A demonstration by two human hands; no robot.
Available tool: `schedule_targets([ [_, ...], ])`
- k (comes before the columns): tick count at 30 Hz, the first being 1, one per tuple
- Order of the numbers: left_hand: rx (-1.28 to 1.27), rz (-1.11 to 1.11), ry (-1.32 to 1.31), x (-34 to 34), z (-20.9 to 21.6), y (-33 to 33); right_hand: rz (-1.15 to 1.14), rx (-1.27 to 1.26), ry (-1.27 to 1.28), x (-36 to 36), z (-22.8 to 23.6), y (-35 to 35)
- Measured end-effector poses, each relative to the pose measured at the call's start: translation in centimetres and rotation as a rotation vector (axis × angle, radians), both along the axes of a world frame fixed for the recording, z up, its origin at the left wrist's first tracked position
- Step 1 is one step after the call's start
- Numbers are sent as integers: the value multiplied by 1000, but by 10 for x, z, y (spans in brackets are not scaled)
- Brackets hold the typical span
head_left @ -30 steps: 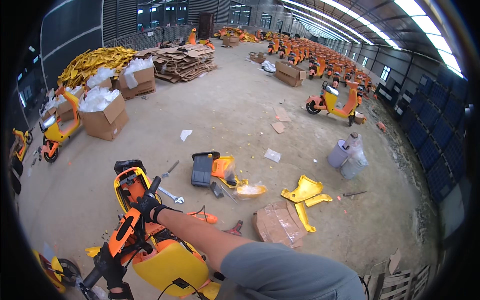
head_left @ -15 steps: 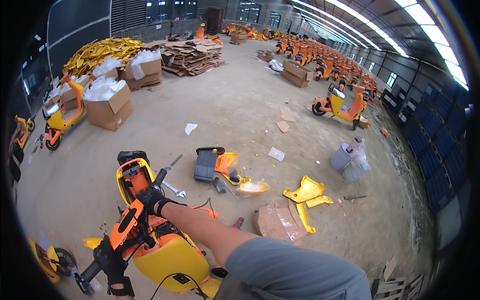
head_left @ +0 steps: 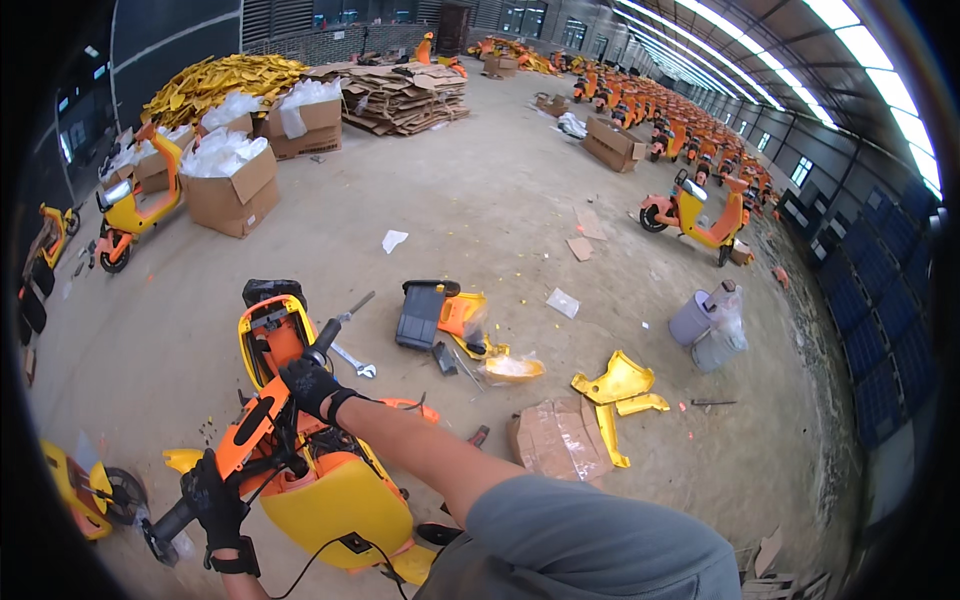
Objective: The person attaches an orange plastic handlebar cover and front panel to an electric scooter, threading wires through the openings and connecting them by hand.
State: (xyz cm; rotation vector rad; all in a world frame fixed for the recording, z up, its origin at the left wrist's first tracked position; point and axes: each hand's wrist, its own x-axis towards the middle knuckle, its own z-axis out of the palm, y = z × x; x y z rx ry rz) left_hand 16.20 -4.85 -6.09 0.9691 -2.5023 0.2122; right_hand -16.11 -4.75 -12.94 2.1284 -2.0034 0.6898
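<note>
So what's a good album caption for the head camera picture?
Black-gloved left hand and right hand on the handlebar of a yellow-and-orange scooter, with a wrench and yellow panels on the floor.

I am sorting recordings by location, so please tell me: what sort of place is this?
Probably a scooter assembly or repair workshop in a large hall: it holds long rows of orange scooters, a heap of loose yellow panels and a silver metal adjustable wrench.

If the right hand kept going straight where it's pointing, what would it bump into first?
Probably the yellow-rimmed orange scooter shell, just up and left of the black-gloved right hand. Depth is hard to judge, so it might pass above it.
</note>
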Motion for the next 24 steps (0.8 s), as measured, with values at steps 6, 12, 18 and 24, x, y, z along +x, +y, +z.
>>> schedule_targets([
  [6, -78, -49, 31, -6, 2, 1, 21, -17, -215, -13, 0, -4],
  [12, -93, -31, 9, -4, 6, 6, 23, 107, -168, -23, 20, -6],
  [18, 13, 19, 119, -12, 16, 10, 82, 165, -226, -31, 23, -2],
  [24, 32, 114, 32, -41, 43, 19, 29, 198, -400, -49, 31, 26],
])
